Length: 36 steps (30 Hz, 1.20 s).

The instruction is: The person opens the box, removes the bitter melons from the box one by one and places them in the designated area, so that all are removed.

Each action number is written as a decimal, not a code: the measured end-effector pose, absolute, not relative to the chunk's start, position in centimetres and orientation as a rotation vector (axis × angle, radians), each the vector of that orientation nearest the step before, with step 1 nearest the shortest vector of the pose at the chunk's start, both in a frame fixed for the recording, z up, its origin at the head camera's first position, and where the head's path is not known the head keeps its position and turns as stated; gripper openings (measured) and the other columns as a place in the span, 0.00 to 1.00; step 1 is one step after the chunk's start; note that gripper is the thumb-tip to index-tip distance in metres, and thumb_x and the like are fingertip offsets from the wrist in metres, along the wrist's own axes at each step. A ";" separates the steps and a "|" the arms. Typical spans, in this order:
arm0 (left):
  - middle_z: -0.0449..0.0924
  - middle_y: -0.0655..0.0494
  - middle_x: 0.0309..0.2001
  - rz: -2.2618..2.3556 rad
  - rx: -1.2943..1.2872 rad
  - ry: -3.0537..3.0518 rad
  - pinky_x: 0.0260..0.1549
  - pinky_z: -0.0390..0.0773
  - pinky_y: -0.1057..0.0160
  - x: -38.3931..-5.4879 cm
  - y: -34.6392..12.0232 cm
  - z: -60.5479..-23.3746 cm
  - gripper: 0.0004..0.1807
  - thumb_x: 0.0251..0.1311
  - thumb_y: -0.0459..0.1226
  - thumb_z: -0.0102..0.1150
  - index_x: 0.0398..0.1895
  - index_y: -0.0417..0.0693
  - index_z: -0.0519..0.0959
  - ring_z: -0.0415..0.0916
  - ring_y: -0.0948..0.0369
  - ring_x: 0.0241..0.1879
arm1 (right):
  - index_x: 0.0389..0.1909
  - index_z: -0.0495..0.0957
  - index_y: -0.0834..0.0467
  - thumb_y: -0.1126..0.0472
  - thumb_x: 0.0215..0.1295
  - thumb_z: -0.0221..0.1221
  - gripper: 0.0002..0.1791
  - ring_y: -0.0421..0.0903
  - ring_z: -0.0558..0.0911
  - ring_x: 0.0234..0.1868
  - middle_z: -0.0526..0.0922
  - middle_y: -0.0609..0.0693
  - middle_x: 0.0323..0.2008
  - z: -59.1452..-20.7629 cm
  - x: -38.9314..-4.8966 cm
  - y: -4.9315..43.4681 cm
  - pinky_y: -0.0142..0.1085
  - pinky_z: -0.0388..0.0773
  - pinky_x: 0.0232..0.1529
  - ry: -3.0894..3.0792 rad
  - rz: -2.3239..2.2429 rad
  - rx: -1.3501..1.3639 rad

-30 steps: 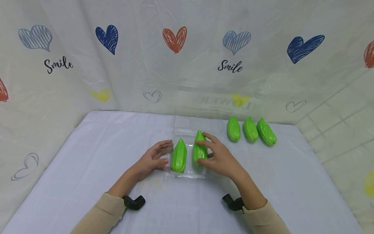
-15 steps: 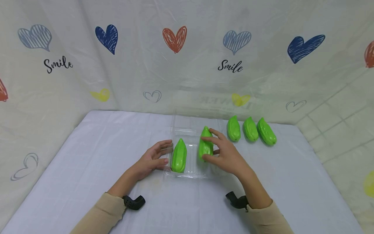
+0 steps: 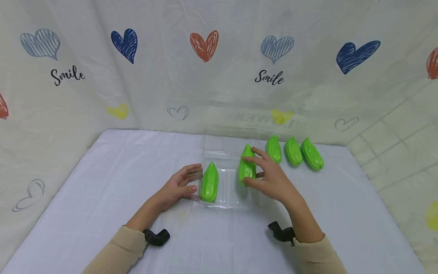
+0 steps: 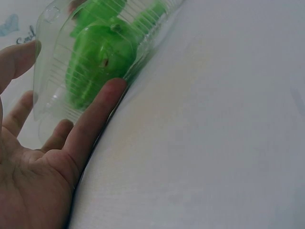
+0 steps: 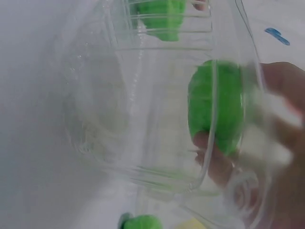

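Note:
My right hand (image 3: 273,179) pinches a glossy green ridged toy vegetable (image 3: 247,167) between thumb and fingers, over the right part of a clear plastic box (image 3: 227,203). In the right wrist view, that vegetable (image 5: 217,102) shows through the box's transparent wall. A second toy vegetable (image 3: 210,182) lies along the left side inside the box, its pointed end away from me. Beside the left wall, my left hand (image 3: 176,188) rests with its fingers extended against the plastic. The left wrist view shows the thumb and fingers (image 4: 88,124) relaxed along the wall, near the vegetable's blunt end (image 4: 102,62).
Behind the box its clear lid (image 3: 229,140) stands folded back toward the curtain. Three more green toy vegetables (image 3: 293,151) lie in a row at the back right of the white-covered table (image 3: 219,243). A heart-patterned curtain (image 3: 222,83) borders the table's far edge.
My right hand has moved right and slightly away from me with the toy vegetable, widening the gap to the one on the left. My left hand and the box have stayed put.

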<state>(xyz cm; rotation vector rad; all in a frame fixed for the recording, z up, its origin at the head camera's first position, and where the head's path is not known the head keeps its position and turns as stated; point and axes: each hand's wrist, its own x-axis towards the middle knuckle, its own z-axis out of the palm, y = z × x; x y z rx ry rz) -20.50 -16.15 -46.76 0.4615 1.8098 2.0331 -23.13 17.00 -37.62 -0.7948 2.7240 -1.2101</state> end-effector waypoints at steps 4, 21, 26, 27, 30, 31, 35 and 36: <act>0.51 0.48 0.78 2.032 0.462 1.812 0.51 0.81 0.47 -20.5 -16.1 -46.6 0.40 0.66 0.29 0.56 0.78 0.50 0.53 0.51 0.46 0.76 | 0.64 0.76 0.55 0.60 0.56 0.72 0.32 0.58 0.74 0.66 0.55 0.56 0.77 -37.3 -23.2 17.2 0.45 0.85 0.45 2.726 -1.208 -0.782; 0.50 0.47 0.78 2.037 0.467 1.808 0.52 0.80 0.46 -20.4 -16.1 -46.7 0.39 0.66 0.28 0.56 0.78 0.49 0.53 0.51 0.46 0.76 | 0.64 0.75 0.56 0.61 0.56 0.71 0.33 0.61 0.73 0.65 0.55 0.58 0.76 -37.2 -23.6 18.4 0.46 0.84 0.45 2.753 -1.197 -0.744; 0.50 0.47 0.78 2.040 0.468 1.806 0.52 0.80 0.46 -20.4 -16.1 -46.7 0.40 0.66 0.29 0.56 0.78 0.49 0.53 0.51 0.46 0.76 | 0.64 0.75 0.56 0.60 0.57 0.71 0.32 0.61 0.78 0.60 0.55 0.58 0.76 -37.2 -23.6 18.7 0.47 0.84 0.45 2.774 -1.178 -0.739; 0.50 0.47 0.78 2.038 0.467 1.808 0.52 0.80 0.46 -20.4 -16.1 -46.7 0.40 0.66 0.29 0.56 0.78 0.49 0.53 0.51 0.46 0.76 | 0.64 0.75 0.56 0.60 0.57 0.71 0.32 0.61 0.78 0.59 0.55 0.58 0.76 -37.1 -23.7 18.8 0.47 0.84 0.45 2.778 -1.174 -0.735; 0.50 0.47 0.78 2.037 0.466 1.811 0.51 0.81 0.46 -20.4 -16.1 -46.8 0.39 0.66 0.29 0.56 0.78 0.50 0.53 0.51 0.46 0.76 | 0.64 0.75 0.56 0.60 0.57 0.71 0.33 0.60 0.78 0.60 0.55 0.57 0.77 -37.1 -23.7 19.0 0.46 0.84 0.45 2.785 -1.164 -0.724; 0.50 0.48 0.78 2.035 0.466 1.813 0.51 0.81 0.46 -20.4 -16.1 -46.8 0.39 0.66 0.29 0.56 0.78 0.50 0.53 0.51 0.46 0.76 | 0.65 0.75 0.56 0.60 0.57 0.71 0.33 0.61 0.77 0.61 0.55 0.57 0.77 -37.1 -23.8 19.1 0.45 0.84 0.45 2.789 -1.161 -0.724; 0.50 0.47 0.78 2.037 0.470 1.810 0.51 0.81 0.46 -20.5 -16.2 -46.8 0.39 0.66 0.29 0.56 0.78 0.50 0.53 0.51 0.46 0.76 | 0.65 0.75 0.56 0.60 0.57 0.71 0.33 0.60 0.74 0.65 0.55 0.57 0.77 -37.1 -24.0 19.4 0.40 0.85 0.44 2.803 -1.153 -0.712; 0.50 0.47 0.78 2.036 0.471 1.810 0.51 0.81 0.46 -20.5 -16.2 -46.8 0.39 0.66 0.29 0.56 0.78 0.50 0.53 0.51 0.46 0.76 | 0.65 0.74 0.56 0.60 0.57 0.71 0.33 0.61 0.74 0.65 0.55 0.57 0.77 -37.1 -24.1 19.4 0.40 0.85 0.44 2.805 -1.152 -0.711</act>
